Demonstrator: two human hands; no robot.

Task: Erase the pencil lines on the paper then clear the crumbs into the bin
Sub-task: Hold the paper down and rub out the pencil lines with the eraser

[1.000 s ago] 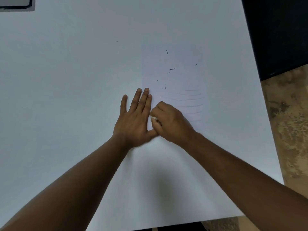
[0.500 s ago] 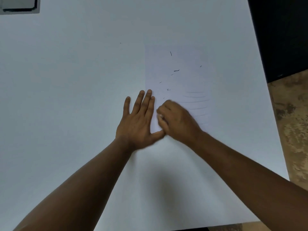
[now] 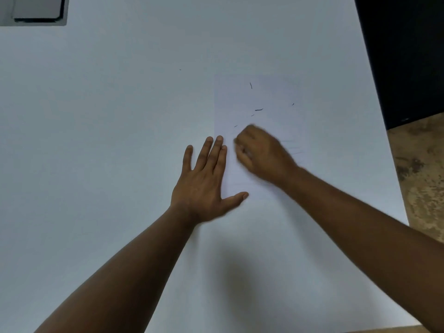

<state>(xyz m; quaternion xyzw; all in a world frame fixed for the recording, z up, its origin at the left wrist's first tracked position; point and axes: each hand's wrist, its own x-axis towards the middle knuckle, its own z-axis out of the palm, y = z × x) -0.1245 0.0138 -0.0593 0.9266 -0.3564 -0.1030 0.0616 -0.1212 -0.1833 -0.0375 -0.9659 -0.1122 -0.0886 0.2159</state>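
— What do we see of the paper (image 3: 262, 97)?

— We see a pale white sheet lying flat on the white table (image 3: 108, 140), right of centre. Dark eraser crumbs (image 3: 258, 109) are scattered over its upper half, and a few faint pencil lines (image 3: 294, 147) show just right of the right hand.

— And our hands?

— Our left hand (image 3: 204, 181) lies flat with fingers straight and spread, pressing the sheet's left edge, the thumb stretched onto the paper. Our right hand (image 3: 260, 153) is blurred, its fingers curled down onto the sheet; a pale bit shows between them, but we cannot tell what it is or whether it is gripped.

— What else is around?

— We see a grey tray-like object (image 3: 36, 10) at the table's far left corner, a dark panel (image 3: 408, 56) beyond the right edge, and mottled brown floor (image 3: 418, 174). One stray crumb (image 3: 180, 69) sits on the table left of the sheet. Our right hand and forearm cover the paper's lower right part.
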